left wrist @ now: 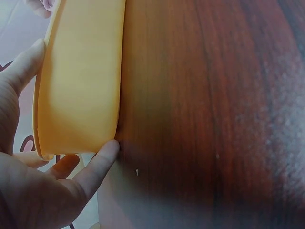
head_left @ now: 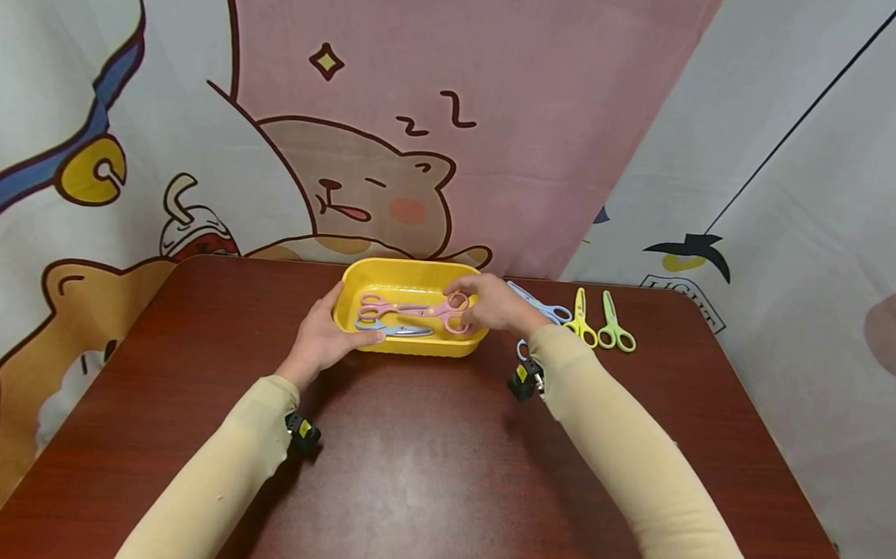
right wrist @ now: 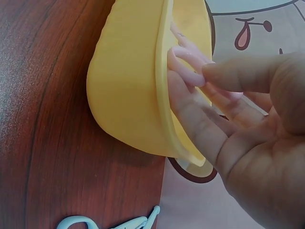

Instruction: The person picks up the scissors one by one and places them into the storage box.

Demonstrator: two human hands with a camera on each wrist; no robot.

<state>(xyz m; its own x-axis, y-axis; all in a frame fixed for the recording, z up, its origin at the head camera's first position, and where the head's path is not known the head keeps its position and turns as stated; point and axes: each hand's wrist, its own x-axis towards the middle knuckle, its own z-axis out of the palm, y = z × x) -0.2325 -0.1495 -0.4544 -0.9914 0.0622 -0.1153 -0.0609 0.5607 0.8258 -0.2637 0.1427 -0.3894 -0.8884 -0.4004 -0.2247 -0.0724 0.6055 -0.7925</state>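
A yellow plastic basket [head_left: 415, 347] sits near the back edge of the table. My left hand [head_left: 321, 337] holds its left end, the thumb over the front rim and the fingers around the end wall. Inside, my right hand [head_left: 498, 303] pinches the ring handle of a pair of pink scissors [head_left: 430, 311], seen closely in the right wrist view as a pink ring [right wrist: 190, 76] between thumb and fingers. Another pair of pink scissors [head_left: 375, 307] lies to the left, its rings toward my left hand. Blue scissors [head_left: 408, 331] lie along the front of the basket.
Right of the basket, blue scissors [head_left: 540, 303], yellow scissors [head_left: 581, 319] and green scissors [head_left: 613, 324] lie on the brown table [head_left: 409, 478]. A blue ring handle [head_left: 522, 349] shows beside my right wrist. A printed curtain [head_left: 530, 108] hangs behind the table.
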